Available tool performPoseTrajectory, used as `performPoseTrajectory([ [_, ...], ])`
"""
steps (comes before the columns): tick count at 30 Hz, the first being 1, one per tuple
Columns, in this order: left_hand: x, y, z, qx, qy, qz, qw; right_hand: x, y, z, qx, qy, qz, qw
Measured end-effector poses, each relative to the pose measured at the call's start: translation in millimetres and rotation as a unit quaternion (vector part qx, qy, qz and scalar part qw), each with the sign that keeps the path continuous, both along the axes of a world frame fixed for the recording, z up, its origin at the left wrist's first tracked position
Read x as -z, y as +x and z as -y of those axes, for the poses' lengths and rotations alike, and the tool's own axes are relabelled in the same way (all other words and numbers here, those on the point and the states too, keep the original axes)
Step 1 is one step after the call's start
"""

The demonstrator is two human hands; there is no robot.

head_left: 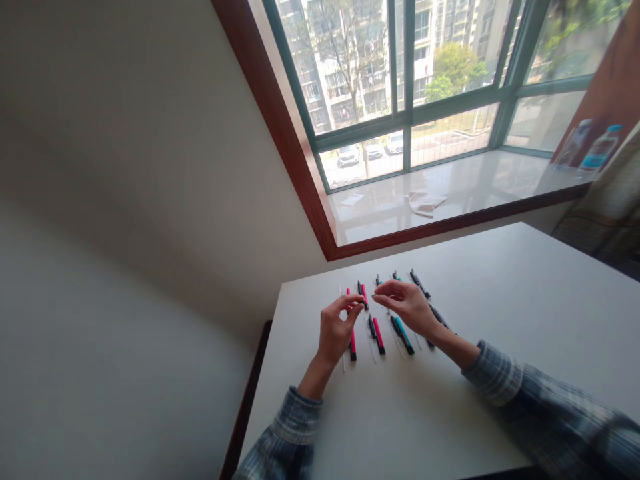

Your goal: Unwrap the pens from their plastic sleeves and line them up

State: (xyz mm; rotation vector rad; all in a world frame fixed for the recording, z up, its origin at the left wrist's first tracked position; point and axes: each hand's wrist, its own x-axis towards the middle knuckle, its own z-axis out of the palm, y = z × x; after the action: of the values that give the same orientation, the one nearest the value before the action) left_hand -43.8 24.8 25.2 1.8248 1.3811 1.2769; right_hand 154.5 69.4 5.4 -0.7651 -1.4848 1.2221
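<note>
From the head camera, the left hand (336, 328) and the right hand (407, 305) hang low over a white counter (505, 320), a little apart and facing each other; the left fingers (353, 306) are curled into a loose pinch just above the upper end of a pink-and-black marker (353, 341), and the right fingers (384, 289) reach inward, thumb and forefinger close together, near a second pink-and-black marker (365, 296); whether either pinch has hold of anything thin I cannot tell, since nothing shows clearly between the fingertips. The markers lie side by side in two loose rows across the middle of the counter, roughly parallel and pointing away from the person; the nearer row holds pink-and-black and teal-and-black ones, such as the teal-and-black marker (403, 335), and darker ones lie off to the right, such as the black marker (419, 283); thin white strips (370, 340) lie alongside several of them. Plaid sleeves (295, 430) cover both forearms up to the wrists. Beyond the counter, a white windowsill (380, 217) carries crumpled paper (425, 203); a red-brown wooden window frame (273, 113) surrounds the glass, and parked cars (347, 155) show outside.
</note>
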Motion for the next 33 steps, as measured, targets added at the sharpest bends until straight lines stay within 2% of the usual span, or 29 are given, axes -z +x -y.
performPoseTrajectory([
  [6, 1.6, 5.9, 1.2, 0.011, -0.028, 0.024, 0.999, 1.2, -2.8, 0.8, -0.031, -0.022, -0.018, 0.999],
  [12, 5.2, 7.7, 2.0, 0.008, -0.015, 0.041, 0.999, 4.1, -3.6, -0.2, -0.019, -0.011, 0.002, 1.0],
  [19, 4.8, 9.6, 2.2, -0.001, -0.008, 0.062, 0.998, 3.6, -2.5, 0.4, -0.048, -0.008, -0.007, 0.999],
  [33, 6.5, 9.5, 2.3, 0.001, 0.008, 0.066, 0.998, 5.3, -2.2, -0.2, -0.053, -0.011, 0.005, 0.999],
])
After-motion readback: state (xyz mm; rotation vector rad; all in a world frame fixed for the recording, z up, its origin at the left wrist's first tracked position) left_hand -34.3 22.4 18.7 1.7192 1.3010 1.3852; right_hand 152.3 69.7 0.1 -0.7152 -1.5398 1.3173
